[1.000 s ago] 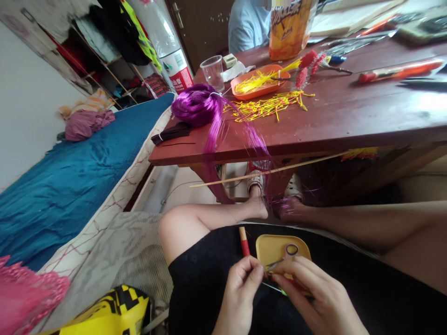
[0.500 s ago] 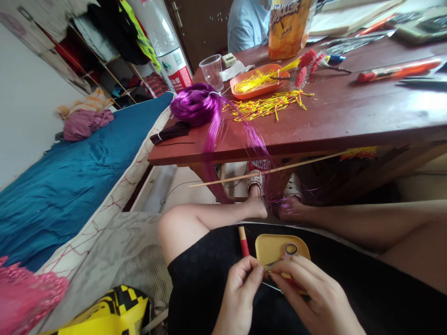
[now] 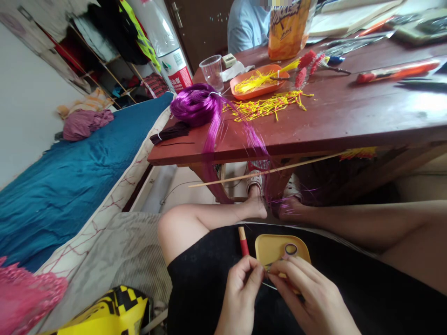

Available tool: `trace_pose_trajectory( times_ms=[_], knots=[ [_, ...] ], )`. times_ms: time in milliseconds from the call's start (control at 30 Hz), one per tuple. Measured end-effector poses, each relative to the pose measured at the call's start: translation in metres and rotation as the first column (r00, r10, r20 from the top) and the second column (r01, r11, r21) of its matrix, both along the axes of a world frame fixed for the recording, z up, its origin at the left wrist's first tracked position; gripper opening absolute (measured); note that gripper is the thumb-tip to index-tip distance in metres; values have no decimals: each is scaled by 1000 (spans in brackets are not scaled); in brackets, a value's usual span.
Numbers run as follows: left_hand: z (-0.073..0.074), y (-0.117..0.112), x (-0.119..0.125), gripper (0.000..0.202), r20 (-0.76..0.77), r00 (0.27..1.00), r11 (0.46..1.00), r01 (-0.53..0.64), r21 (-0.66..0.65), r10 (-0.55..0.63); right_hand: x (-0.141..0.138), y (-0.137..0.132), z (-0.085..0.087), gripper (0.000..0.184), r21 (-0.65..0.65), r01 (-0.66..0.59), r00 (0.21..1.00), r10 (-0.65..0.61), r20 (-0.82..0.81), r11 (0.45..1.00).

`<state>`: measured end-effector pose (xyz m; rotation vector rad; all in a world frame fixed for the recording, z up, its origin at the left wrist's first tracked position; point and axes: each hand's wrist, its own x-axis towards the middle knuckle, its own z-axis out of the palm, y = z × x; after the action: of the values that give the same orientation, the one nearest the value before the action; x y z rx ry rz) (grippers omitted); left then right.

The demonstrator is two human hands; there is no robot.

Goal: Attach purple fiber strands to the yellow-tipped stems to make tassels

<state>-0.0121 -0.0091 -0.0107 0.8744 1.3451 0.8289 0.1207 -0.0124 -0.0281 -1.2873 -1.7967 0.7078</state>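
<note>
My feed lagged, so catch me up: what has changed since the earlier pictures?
The right hand has shifted slightly left, towards the left hand, and covers more of the white strip; a green bit seen by its end is now out of sight. No new grasp or release shows. The left hand looks unchanged, and the tray and purple bundle stayed put.

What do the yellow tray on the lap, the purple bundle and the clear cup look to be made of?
Yellow tray: probably plastic, fairly matt; smooth, even colour with a rounded rim.
Purple bundle: likely synthetic fibre, glossy; its fine loose strands catch bright highlights.
Clear cup: thin, shiny plastic by the look, see-through with a lipped rim, though glass isn't ruled out.
</note>
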Motion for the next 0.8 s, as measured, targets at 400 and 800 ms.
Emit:
trace_pose_trajectory(
  times_ms=[400, 800],
  knots=[
    [2, 0, 0, 32, -15, 1000, 1000, 4, 5, -3, -1, 2, 2, 18, -173, -27, 993, 7, -115, 984],
    [0, 0, -2, 30, -3, 999, 999, 39, 14, -39, -2, 1, 1, 17, -210, -47, 990, 18, -142, 977]
  ],
)
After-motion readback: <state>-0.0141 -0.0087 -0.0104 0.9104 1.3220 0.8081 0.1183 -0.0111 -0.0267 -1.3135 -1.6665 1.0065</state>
